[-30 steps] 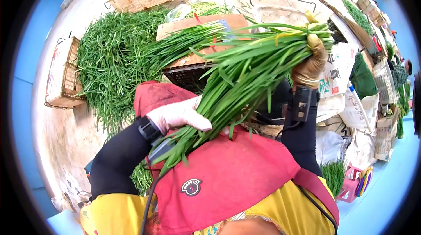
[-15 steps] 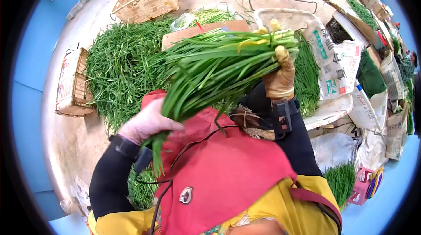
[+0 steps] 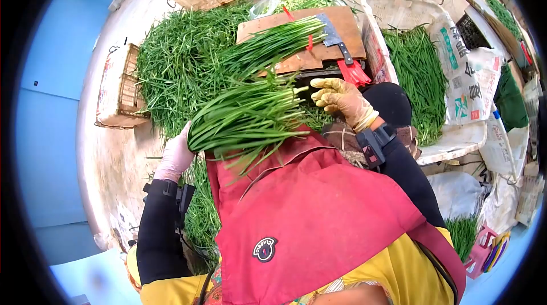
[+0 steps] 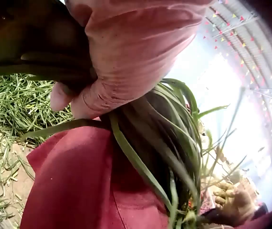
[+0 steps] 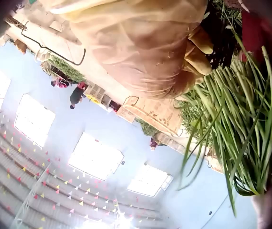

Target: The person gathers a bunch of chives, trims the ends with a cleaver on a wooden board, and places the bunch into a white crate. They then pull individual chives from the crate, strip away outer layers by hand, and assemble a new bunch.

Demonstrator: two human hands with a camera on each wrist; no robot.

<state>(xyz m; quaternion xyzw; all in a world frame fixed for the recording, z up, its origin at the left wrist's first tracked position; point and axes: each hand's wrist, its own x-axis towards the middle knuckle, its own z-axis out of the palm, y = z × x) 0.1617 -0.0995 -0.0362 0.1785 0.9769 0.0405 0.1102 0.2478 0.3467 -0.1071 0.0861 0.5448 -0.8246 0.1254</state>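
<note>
We see green bunch (image 3: 248, 117) partly over red apron (image 3: 325, 208), leafy end in left hand (image 3: 176, 156), fingers grasping it. In head view, long axis runs sideways, rising slightly rightward; pale stem ends point toward right hand (image 3: 343, 103), its fingers loosely bent, released. Wooden board (image 3: 351, 29) lies beyond.

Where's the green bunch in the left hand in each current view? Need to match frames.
Head: the green bunch is just left of centre.
Left wrist: green bunch, lower middle to right, partly shaded.
Right wrist: green bunch, right side, stalk ends up.
Shared landmark: gloved left hand, left of centre in head, top in left wrist, lower right in right wrist.
</note>
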